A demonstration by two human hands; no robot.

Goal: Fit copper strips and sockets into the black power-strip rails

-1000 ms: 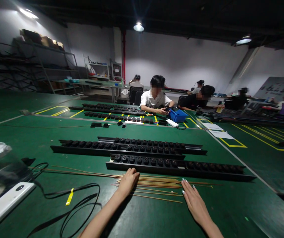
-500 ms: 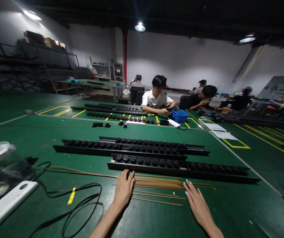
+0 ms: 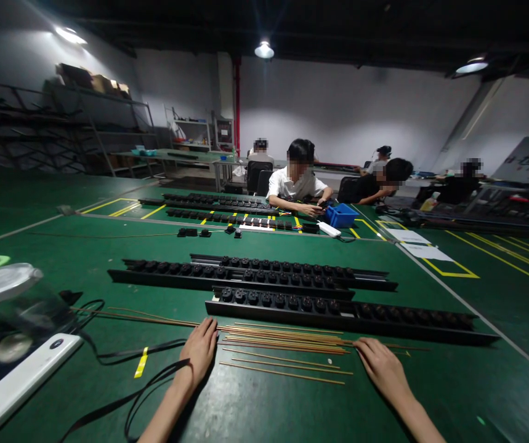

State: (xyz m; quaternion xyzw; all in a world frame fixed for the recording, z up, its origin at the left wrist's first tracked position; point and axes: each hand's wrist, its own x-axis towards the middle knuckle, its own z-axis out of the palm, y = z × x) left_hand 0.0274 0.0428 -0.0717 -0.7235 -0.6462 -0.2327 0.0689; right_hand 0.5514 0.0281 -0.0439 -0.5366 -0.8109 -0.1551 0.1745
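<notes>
The left hand (image 3: pixel 199 346) and right hand (image 3: pixel 381 363) flank a spread of rods (image 3: pixel 287 343) on the counter (image 3: pixel 273 412), black rails (image 3: pixel 351 322) just beyond.

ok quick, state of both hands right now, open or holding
Left hand: open, palm down, by the left end of the rod bundle.
Right hand: fingertips at the bundle's right end; grip cannot be told.

"What lights the room?"
"Ceiling lamps (image 3: pixel 264 50), brightening patches of pale wall (image 3: pixel 324 98) beneath a dark ceiling (image 3: pixel 338 24)."
"And along the left?"
"Metal shelving (image 3: pixel 125 131) with boxes (image 3: pixel 101 84) on top; farther back, a red pipe (image 3: pixel 237 92) runs up beside a pale column (image 3: pixel 226 86)."
"The furniture?"
"Green tables (image 3: pixel 282 412) and black chairs (image 3: pixel 259 177)."
</notes>
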